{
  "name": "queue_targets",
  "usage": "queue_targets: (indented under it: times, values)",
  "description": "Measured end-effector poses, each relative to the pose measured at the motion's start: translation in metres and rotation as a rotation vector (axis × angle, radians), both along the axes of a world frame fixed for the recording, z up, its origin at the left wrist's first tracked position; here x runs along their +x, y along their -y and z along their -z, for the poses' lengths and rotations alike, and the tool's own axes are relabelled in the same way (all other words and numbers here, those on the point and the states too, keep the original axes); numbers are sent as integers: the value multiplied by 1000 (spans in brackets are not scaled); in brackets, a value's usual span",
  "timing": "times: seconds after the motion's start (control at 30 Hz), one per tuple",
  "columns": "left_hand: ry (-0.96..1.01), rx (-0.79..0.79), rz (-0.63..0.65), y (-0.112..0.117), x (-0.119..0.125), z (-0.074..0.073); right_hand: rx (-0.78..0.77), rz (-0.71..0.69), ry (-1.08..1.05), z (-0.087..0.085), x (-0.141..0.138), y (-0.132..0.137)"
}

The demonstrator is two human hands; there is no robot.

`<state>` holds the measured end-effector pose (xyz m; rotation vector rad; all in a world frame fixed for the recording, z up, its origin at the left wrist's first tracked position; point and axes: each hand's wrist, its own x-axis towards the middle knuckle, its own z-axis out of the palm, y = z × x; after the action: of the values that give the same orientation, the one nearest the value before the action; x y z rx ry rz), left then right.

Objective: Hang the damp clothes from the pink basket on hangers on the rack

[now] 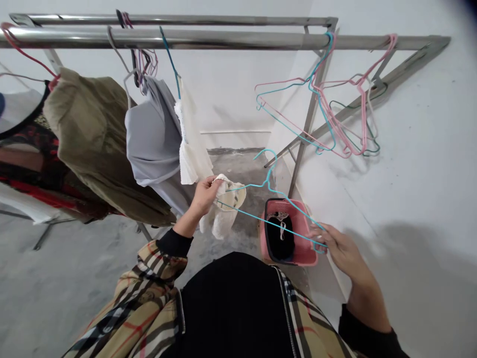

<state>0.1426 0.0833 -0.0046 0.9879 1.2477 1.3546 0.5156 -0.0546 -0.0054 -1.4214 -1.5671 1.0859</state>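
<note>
Left hand (204,193) pinches a small cream garment (223,209) onto one end of the blue hanger (272,191); right hand (341,248) grips the other end, above the pink basket (305,248). Loosely draped, that cloth could slide off to the floor.

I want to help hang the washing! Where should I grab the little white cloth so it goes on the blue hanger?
Probably grip the white cloth at its top edge, coming from the left, as the left hand does. The top sits bunched by the blue hanger's left tip while the rest droops freely below. The right hand holds the hanger's other end, so that side looks taken.
</note>
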Motion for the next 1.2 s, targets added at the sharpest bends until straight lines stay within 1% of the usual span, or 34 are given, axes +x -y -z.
queue_targets:
  times: [0.17,0.27,0.33,0.37,0.47,0.57,0.63,0.7,0.77,0.83,0.9,0.97,1.03,1.07,1.13,1.2]
  values:
    - [-50,-6,101,11,18,-8,41,-56,-47,27,-50,-17]
    - [-199,113,113,13,15,-16,31,-102,-98,40,-67,-26]
    - [-303,206,56,10,4,-23,12,-104,-139,43,-66,-30]
    - [-326,224,19,7,-3,-27,-4,-104,-153,44,-62,-30]
    - [-281,197,-80,0,-20,-38,-40,-126,-170,42,-42,-28]
    - [-238,171,-108,-1,-24,-43,-30,-136,-157,40,-30,-24]
    - [-257,150,-69,3,-18,-42,15,-115,-135,40,-33,-22]
    - [-316,144,-11,10,-11,-41,63,-100,-104,39,-42,-23]
    - [-409,166,14,17,-3,-42,88,-103,-77,36,-53,-26]
    - [-485,211,26,21,1,-47,92,-111,-62,32,-59,-29]
    - [-487,230,69,23,3,-54,94,-106,-71,30,-61,-31]
    - [-422,190,131,23,4,-60,91,-92,-93,30,-58,-33]
    - [-382,148,194,22,4,-62,84,-60,-107,33,-53,-36]
    - [-400,153,233,23,4,-62,83,-30,-119,36,-51,-37]
    - [-501,215,325,25,4,-59,92,68,-195,45,-49,-42]
    - [-616,289,400,29,5,-56,103,180,-337,57,-50,-48]
